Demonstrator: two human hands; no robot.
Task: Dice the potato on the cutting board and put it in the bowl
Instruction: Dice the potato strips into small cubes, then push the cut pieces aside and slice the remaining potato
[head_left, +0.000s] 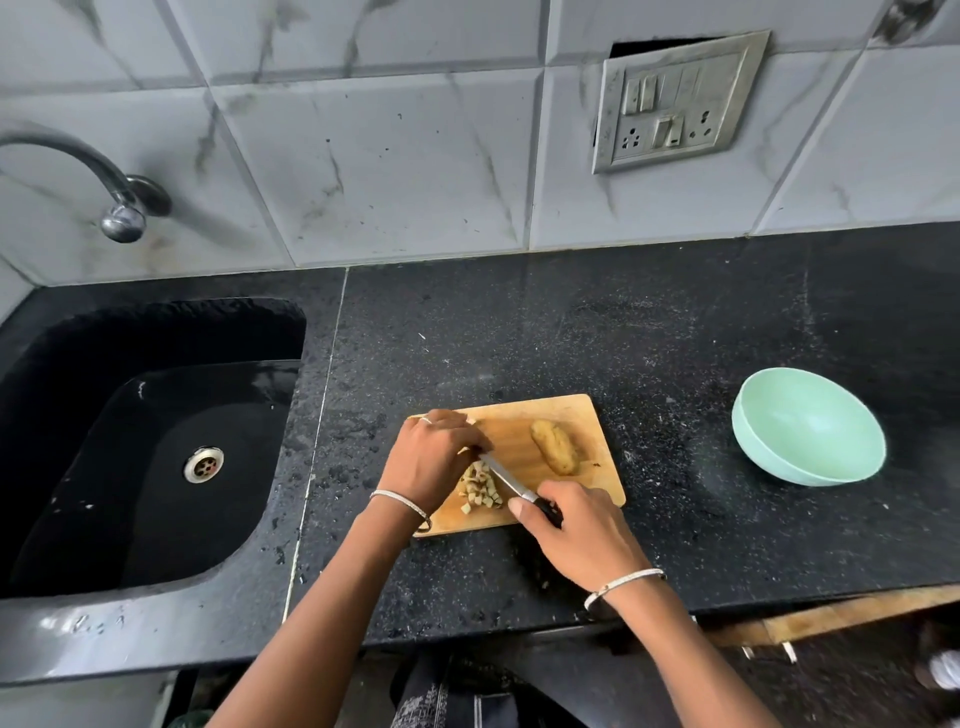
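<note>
- The person's left hand arches over the near-left part of the cutting board. Its fingers are bent downward. The hand hides whether they pinch any potato beneath.
- The right hand has its fingers wrapped around the dark handle of a knife. The blade slants away from them and up to the left fingertips.
- Diced pieces lie piled under the blade, just nearer the person than the left fingertips.
- An uncut potato half lies beyond the right-hand fingers, toward the board's far right.
- Likely risk: the blade tip sits right against the left fingertips, so a slip or a rushed stroke could nick them.
- Likely risk: the pile is close to the board's near edge, beside the left wrist. A sideways sweep of the blade could push cubes onto the counter.
- The bowl stands well to the right of the right-hand fingers, apart from the board, and looks empty. Pieces carried across that gap could drop.
- Open counter lies beyond and to the right of both hands.
- The sink opens to the left of the left-hand fingers. The counter's front edge runs beneath the forearms.
</note>
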